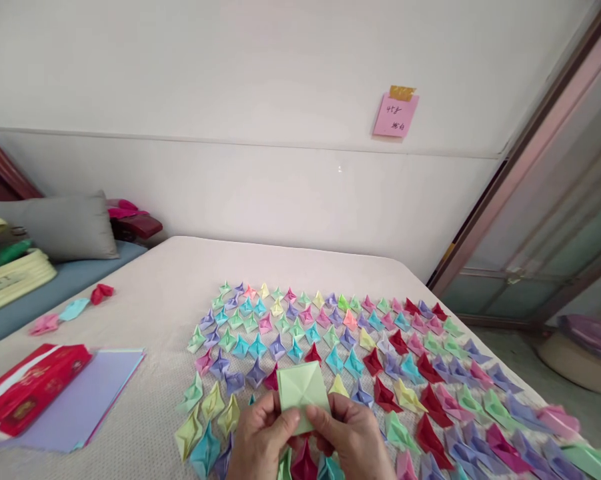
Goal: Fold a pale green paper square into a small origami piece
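Both the left hand [261, 437] and right hand [351, 435] are pinching a pale green creased paper square [303, 395] at its lower edge; crisp folding likely needs aligned corners. Beyond the knuckles, rows of folded multicoloured paper shapes [380, 347] are covering the beige table [170, 293].

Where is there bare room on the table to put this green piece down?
Bare cloth lies between the lilac paper stack and the folded pieces, and beyond them toward the wall. Crowded: the field around both hands and rightward to the table edge.

One head-worn camera looks forward and down, close over the hands, toward the far wall [260, 80].
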A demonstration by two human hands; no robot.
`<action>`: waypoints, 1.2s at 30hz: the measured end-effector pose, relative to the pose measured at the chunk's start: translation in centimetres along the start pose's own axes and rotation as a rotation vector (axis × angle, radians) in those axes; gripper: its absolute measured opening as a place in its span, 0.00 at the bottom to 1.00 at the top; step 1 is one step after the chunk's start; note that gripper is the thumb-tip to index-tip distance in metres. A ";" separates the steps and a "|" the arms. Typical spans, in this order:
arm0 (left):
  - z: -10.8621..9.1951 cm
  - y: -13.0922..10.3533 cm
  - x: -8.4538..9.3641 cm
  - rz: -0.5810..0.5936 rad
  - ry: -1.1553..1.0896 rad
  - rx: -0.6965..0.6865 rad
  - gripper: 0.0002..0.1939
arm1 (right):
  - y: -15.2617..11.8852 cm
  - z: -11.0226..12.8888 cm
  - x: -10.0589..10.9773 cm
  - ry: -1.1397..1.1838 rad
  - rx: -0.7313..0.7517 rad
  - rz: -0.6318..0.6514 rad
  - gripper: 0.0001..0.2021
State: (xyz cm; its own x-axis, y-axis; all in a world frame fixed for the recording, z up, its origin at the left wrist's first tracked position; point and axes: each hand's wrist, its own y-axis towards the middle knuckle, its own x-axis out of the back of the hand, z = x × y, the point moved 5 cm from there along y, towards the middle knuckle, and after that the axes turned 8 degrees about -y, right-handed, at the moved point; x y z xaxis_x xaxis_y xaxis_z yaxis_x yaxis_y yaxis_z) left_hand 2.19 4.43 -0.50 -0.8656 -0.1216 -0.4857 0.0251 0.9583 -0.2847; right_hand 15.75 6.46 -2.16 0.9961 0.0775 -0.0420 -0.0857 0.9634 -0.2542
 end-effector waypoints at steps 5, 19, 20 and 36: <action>-0.3 0.1 0.1 0.014 -0.042 -0.062 0.14 | -0.2 -0.8 -0.8 0.083 -0.079 0.085 0.21; -3.4 0.0 0.4 0.211 0.488 0.015 0.08 | -0.9 3.0 0.7 0.162 0.057 0.008 0.28; -3.2 0.0 0.4 0.226 0.519 0.009 0.08 | -0.8 2.5 0.3 0.166 0.035 0.061 0.27; -1.6 0.8 0.5 0.151 0.029 -0.172 0.33 | -0.5 1.1 0.1 0.208 0.001 0.027 0.21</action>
State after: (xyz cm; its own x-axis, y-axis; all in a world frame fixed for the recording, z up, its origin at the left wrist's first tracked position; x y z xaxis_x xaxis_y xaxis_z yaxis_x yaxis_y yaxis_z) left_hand 0.99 5.53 0.34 -0.8726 0.0315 -0.4874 0.0719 0.9953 -0.0645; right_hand 15.92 6.28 -0.96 0.9677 0.0485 -0.2472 -0.1120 0.9619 -0.2495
